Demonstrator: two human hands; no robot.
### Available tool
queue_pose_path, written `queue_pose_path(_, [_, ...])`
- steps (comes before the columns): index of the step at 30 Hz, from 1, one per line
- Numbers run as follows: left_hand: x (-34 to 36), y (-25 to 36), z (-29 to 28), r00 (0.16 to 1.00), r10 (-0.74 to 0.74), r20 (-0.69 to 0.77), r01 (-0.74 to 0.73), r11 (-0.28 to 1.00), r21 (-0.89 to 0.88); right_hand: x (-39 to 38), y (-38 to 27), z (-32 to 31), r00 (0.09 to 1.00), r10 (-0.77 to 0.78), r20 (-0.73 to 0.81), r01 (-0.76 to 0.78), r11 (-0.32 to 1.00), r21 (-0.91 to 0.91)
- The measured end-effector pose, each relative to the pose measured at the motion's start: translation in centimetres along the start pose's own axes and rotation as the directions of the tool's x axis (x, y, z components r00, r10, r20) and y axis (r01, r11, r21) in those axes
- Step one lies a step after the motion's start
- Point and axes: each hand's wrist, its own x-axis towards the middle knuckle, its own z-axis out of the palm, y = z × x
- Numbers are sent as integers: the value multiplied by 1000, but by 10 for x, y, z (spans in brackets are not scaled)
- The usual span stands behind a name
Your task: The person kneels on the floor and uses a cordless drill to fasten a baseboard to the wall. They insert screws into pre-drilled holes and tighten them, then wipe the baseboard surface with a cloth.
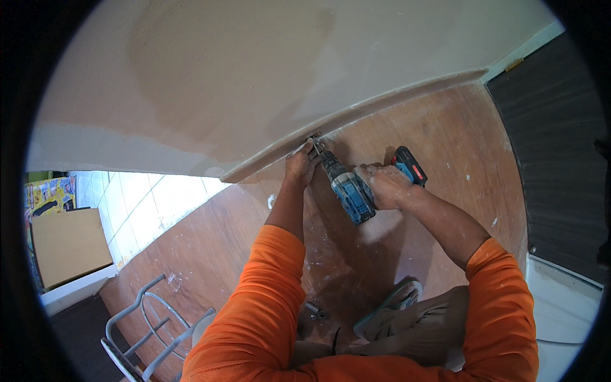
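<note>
A blue and black cordless drill (351, 197) lies slantwise over the floor, its chuck toward the wall. My right hand (386, 186) is wrapped round its handle, and the black battery (410, 167) sticks out beyond that hand. From the chuck a thin bit (318, 146) runs to the dusty baseboard (363, 109), where a small dark spot (313, 137) shows. Beside the bit's tip, my left hand (300, 164) is low against the baseboard with its fingers bent together; what they pinch is too small to make out.
A metal-tube stool frame (153, 331) stands at lower left. Left of the wall's end, white tiles (143, 197) adjoin a cardboard sheet (71, 245). A dark door (550, 153) borders the right. A small metal piece (315, 310) lies near my sandalled foot (407, 296).
</note>
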Motion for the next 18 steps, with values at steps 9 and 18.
queue_pose_path(9, [1, 1, 3, 999, -17, -33, 16, 999, -48, 1, 1, 1, 1000, -12, 24, 14, 998, -61])
queue_pose_path(18, [0, -1, 5, 999, -11, -32, 9, 999, -51, 2, 0, 4, 1000, 11, 10, -10, 996, -91])
